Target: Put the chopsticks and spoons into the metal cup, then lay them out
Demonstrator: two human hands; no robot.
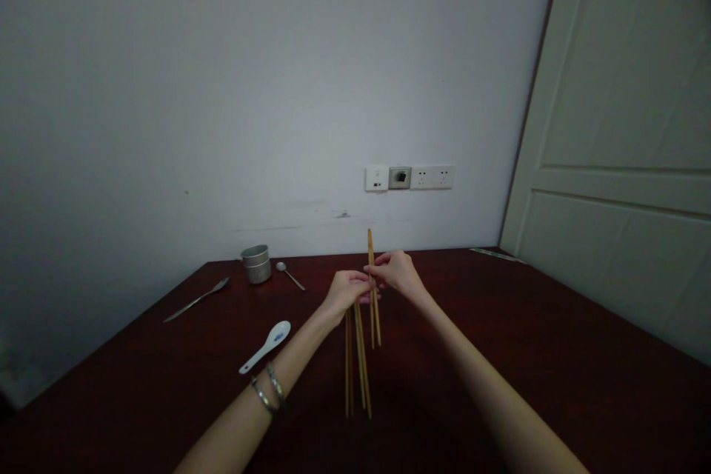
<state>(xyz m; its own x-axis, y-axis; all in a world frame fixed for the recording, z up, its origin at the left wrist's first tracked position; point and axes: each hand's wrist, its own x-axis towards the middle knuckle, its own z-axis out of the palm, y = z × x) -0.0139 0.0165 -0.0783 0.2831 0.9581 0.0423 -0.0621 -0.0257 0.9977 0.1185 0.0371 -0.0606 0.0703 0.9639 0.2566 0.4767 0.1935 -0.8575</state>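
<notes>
My right hand (396, 271) is closed in a pinch around a pair of light wooden chopsticks (376, 322), which point away from me. The fingers of my left hand (347, 292) close on the same pair from the other side, just below the right fingertips. Several more chopsticks (362, 363) lie side by side on the dark red table, and their far ends are hidden behind my left hand. Two bracelets (269, 390) circle my left wrist.
Left of my left arm lies a white ceramic spoon (270, 341). Farther back are a metal cup (257, 265), a small metal spoon (289, 276) and a fork (198, 299). The table (472, 311) meets a wall with sockets (432, 178); a pale door (622, 163) stands at right.
</notes>
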